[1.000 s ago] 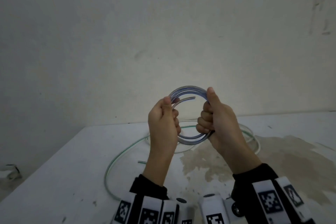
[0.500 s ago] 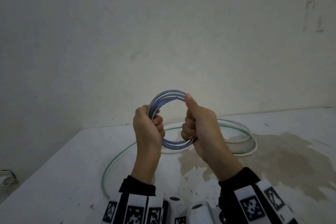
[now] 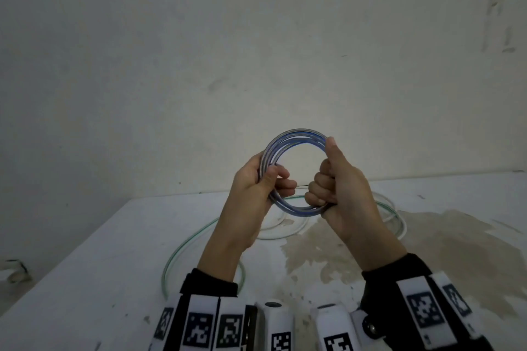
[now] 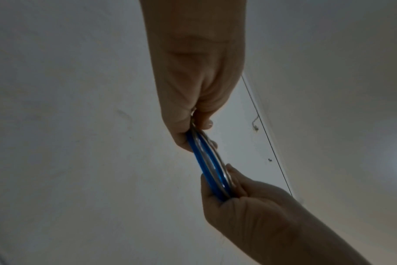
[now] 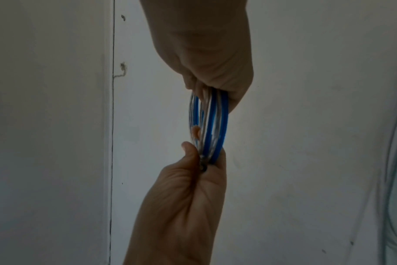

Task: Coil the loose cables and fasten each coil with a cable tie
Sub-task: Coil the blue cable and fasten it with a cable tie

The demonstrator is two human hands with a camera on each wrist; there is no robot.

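A small coil of clear cable with blue stripes (image 3: pixel 296 134) stands upright in the air above the white table (image 3: pixel 99 279). My left hand (image 3: pixel 265 179) grips its left side, thumb across the strands. My right hand (image 3: pixel 328 179) grips its right side, thumb pressed on the top arc. A thin dark strand (image 3: pixel 301 186) spans the gap between the two hands. In the left wrist view the coil (image 4: pixel 212 166) shows edge-on between my left hand (image 4: pixel 200 129) and right hand (image 4: pixel 238 197). In the right wrist view the coil (image 5: pixel 212 122) runs from my right hand (image 5: pixel 211 86) to my left hand (image 5: pixel 193 161).
A loose green-striped cable (image 3: pixel 182 245) loops on the table under my left arm. More pale cable loops (image 3: pixel 399 222) lie behind my right hand. A brownish stain (image 3: pixel 427 251) covers the table's right part. The wall stands close behind; the table's left edge drops off.
The cable end that stuck out inside the ring one second ago is now gathered in with the strands. The coil faces me more squarely. Both hands keep their grip.
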